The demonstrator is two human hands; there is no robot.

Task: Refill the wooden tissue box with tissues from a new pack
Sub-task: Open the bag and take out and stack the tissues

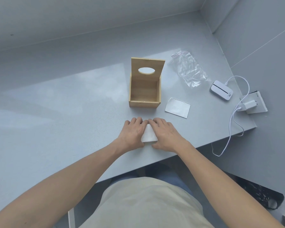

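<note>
A: What do we have around us on the bench [56, 104]?

B: Toward the right edge we see a crumpled clear plastic bag [190, 69], lying empty just beyond and to the right of the wooden tissue box [144, 89]. Nearer us, just beside the box's right front corner, lies a flat white card [177, 107]. Close to the right edge sits a small white device [221, 90] with a white cable [232, 122] running to a white charger [248, 105], which rests on a pale flat block [260, 104] at the bench's right corner; the cable loops over the edge.

A: Anything standing between us and the box?

B: No. The box stands upright in the middle of the bench, its lid [147, 66] with the oval hole tipped up at the back, its inside bare wood. The strip of bench between it and our hands is bare.

A: And the tissues?

B: The white stack of tissues [148, 135] lies on the bench near the front edge, straight in front of the box and apart from it. Our left hand [132, 133] presses its left side and our right hand [164, 134] its right, fingers curled over the far end, thumbs at the near end; both are closed around it.
</note>
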